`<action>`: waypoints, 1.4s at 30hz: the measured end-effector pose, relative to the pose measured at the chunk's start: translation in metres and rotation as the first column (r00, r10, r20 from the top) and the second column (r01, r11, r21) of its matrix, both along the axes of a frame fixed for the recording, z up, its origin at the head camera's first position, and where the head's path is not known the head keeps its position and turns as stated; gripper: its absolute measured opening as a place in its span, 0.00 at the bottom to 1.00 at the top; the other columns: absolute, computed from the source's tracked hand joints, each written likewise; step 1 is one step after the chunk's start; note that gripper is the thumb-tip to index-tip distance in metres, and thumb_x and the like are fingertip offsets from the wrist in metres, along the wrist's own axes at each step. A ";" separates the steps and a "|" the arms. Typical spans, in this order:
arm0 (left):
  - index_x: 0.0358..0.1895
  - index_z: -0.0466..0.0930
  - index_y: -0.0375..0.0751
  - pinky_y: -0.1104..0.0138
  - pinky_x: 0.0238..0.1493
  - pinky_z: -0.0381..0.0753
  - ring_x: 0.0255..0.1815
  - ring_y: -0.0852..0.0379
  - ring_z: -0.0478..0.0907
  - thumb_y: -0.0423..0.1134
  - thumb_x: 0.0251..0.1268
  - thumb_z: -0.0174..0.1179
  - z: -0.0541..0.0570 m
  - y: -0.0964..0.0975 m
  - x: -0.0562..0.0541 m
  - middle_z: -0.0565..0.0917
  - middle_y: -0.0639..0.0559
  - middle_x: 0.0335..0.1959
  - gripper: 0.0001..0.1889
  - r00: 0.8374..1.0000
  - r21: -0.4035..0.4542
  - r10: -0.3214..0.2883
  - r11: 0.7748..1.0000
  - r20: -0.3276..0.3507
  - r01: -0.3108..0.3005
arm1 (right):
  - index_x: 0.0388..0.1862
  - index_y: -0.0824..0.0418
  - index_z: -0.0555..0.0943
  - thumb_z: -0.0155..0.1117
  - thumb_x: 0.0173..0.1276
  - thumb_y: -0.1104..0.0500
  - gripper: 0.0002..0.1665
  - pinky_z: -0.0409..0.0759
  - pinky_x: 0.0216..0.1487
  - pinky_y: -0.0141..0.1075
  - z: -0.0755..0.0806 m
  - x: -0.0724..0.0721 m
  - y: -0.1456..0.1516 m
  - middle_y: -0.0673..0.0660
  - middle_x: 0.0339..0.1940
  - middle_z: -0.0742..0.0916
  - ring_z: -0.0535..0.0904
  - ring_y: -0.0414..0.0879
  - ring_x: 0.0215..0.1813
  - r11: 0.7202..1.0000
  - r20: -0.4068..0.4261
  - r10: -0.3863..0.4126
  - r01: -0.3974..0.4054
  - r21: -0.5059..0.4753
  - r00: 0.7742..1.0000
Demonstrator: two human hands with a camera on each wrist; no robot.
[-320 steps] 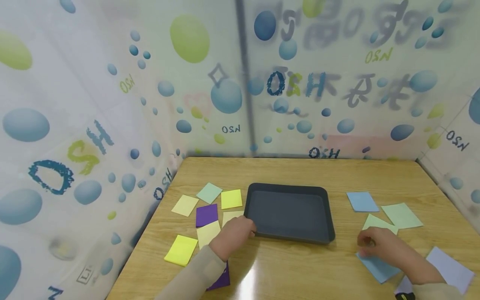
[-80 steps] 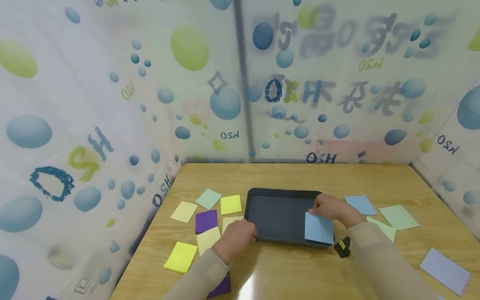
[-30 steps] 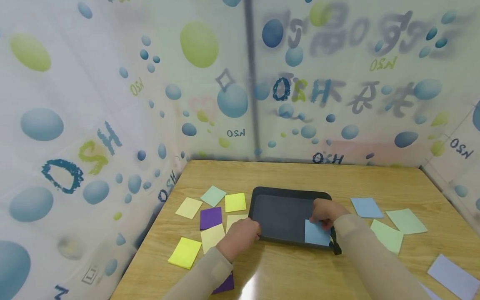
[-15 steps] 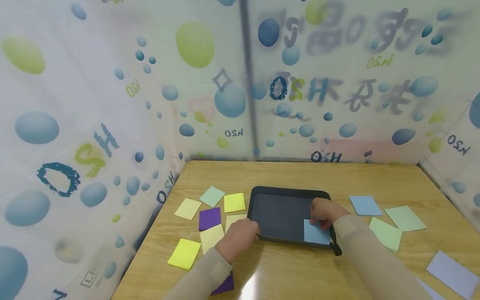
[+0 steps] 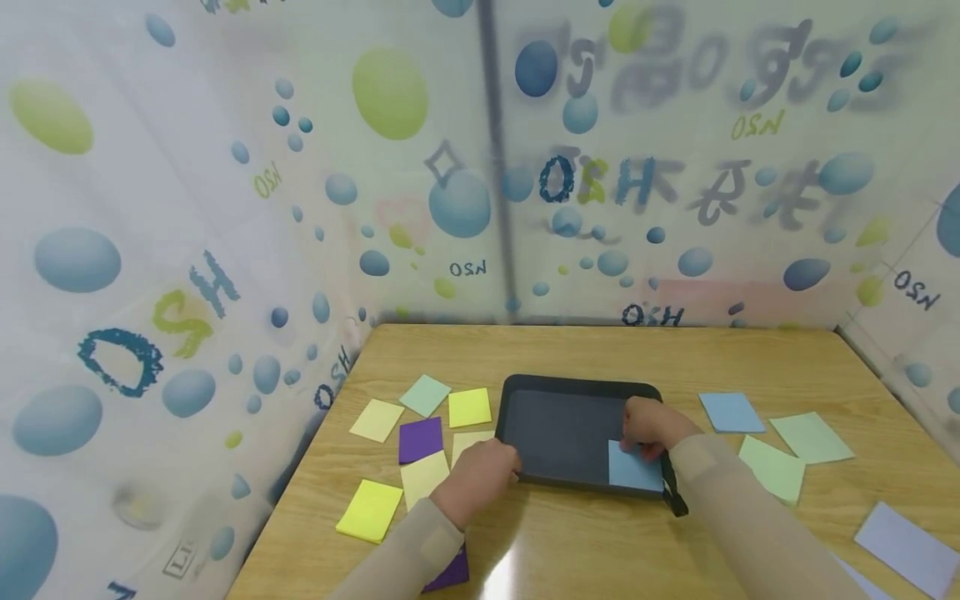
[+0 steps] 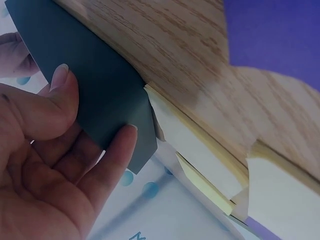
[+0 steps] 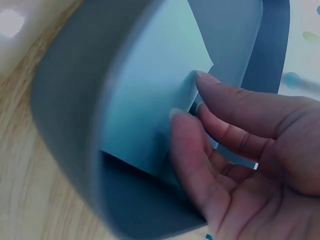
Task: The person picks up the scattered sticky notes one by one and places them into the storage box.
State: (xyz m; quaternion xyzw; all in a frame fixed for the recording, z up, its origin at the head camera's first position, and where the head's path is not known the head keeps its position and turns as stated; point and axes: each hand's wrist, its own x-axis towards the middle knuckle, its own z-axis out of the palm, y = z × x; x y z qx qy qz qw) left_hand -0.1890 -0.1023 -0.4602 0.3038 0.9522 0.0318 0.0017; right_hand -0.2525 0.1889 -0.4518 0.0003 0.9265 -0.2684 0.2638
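A dark grey rectangular tray sits mid-table. At its near left corner my left hand grips the rim; the left wrist view shows the thumb and fingers against the tray wall. Inside the tray's near right corner lies a light blue sticky note pad. My right hand reaches over the tray and pinches this pad at its edge, with curled fingers on it in the right wrist view. Part of the pad is hidden under that hand.
Left of the tray lie several sticky note pads: yellow, purple, pale green and cream. To the right are a blue pad, two pale green pads and lavender ones. Patterned curtains border the table.
Since the earliest frame, my right hand has carried the blue sticky note pad from the table's right side and lowered it into the tray. Over the last second, both hands stay almost still.
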 end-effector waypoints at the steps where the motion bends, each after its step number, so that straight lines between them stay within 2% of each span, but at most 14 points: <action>1: 0.26 0.88 0.50 0.72 0.22 0.73 0.22 0.65 0.77 0.37 0.60 0.71 0.001 0.000 0.000 0.86 0.58 0.23 0.06 1.000 0.001 -0.001 1.000 -0.001 0.001 | 0.26 0.62 0.74 0.71 0.64 0.67 0.13 0.80 0.24 0.34 0.000 0.001 0.000 0.54 0.24 0.78 0.79 0.45 0.23 1.000 -0.009 -0.001 0.001 -0.002 1.000; 4: 0.25 0.88 0.49 0.72 0.22 0.73 0.22 0.66 0.76 0.37 0.60 0.71 0.002 0.000 0.000 0.86 0.58 0.23 0.06 1.000 0.002 0.002 1.000 0.002 -0.002 | 0.22 0.61 0.73 0.71 0.64 0.66 0.16 0.79 0.23 0.33 0.002 0.004 0.000 0.53 0.21 0.77 0.77 0.44 0.21 1.000 -0.037 -0.001 0.001 -0.013 0.999; 9: 0.25 0.87 0.50 0.72 0.22 0.74 0.22 0.64 0.78 0.37 0.59 0.71 0.001 0.000 0.000 0.86 0.58 0.23 0.06 1.000 0.006 0.007 1.000 -0.003 -0.007 | 0.22 0.61 0.75 0.71 0.64 0.64 0.15 0.78 0.23 0.33 0.003 0.009 0.002 0.52 0.20 0.77 0.74 0.43 0.20 0.998 -0.080 -0.001 -0.003 -0.056 0.997; 19: 0.24 0.86 0.50 0.72 0.21 0.73 0.22 0.64 0.77 0.37 0.59 0.71 0.000 0.000 0.001 0.84 0.58 0.22 0.08 1.000 0.000 -0.004 1.000 -0.015 0.004 | 0.28 0.60 0.75 0.63 0.73 0.58 0.13 0.68 0.19 0.33 -0.012 0.015 0.010 0.49 0.12 0.73 0.69 0.41 0.15 0.988 -0.209 0.016 -0.048 -0.145 0.978; 27: 0.26 0.88 0.50 0.72 0.22 0.75 0.23 0.64 0.79 0.38 0.60 0.71 -0.001 -0.001 0.001 0.85 0.58 0.23 0.06 1.000 0.000 -0.005 1.000 -0.011 0.005 | 0.34 0.62 0.77 0.61 0.75 0.58 0.09 0.73 0.21 0.36 -0.012 0.023 0.015 0.52 0.19 0.76 0.71 0.43 0.17 0.976 -0.300 -0.019 -0.048 -0.214 0.954; 36: 0.28 0.88 0.50 0.72 0.23 0.76 0.23 0.64 0.79 0.38 0.60 0.71 -0.001 -0.001 0.001 0.86 0.58 0.24 0.04 1.000 -0.012 0.004 1.000 0.001 -0.004 | 0.38 0.63 0.78 0.62 0.75 0.59 0.07 0.72 0.27 0.35 -0.020 0.034 0.020 0.54 0.28 0.80 0.73 0.45 0.28 0.964 -0.439 -0.091 -0.031 -0.263 0.894; 42: 0.25 0.87 0.50 0.71 0.22 0.75 0.22 0.63 0.78 0.38 0.61 0.70 -0.002 0.000 0.000 0.85 0.57 0.23 0.07 1.000 -0.018 0.003 1.000 -0.014 -0.003 | 0.40 0.62 0.79 0.61 0.75 0.60 0.06 0.74 0.27 0.34 -0.024 0.038 0.022 0.53 0.29 0.80 0.74 0.45 0.29 0.960 -0.451 -0.113 -0.020 -0.280 0.885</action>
